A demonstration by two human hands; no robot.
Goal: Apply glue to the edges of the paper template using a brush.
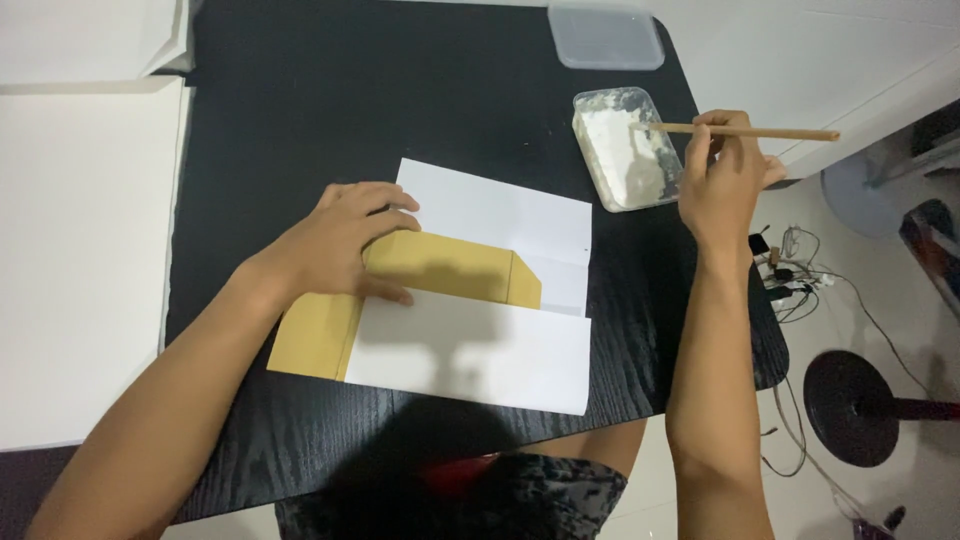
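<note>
My left hand (pixel 345 243) lies flat on a folded brown paper envelope (pixel 440 268), pressing it down on the black table (pixel 300 130). White paper sheets (pixel 480 350) lie over and under the brown paper. My right hand (pixel 722 180) grips a thin wooden stick (pixel 770 132), its tip dipped in a clear plastic container (pixel 626 148) of white paste at the table's right side.
A clear plastic lid (pixel 606 38) lies at the table's far edge. Large white boards (pixel 75 250) cover the left side. To the right, on the floor, are a black round stand base (pixel 850 405), cables (pixel 800 275) and a grey stool.
</note>
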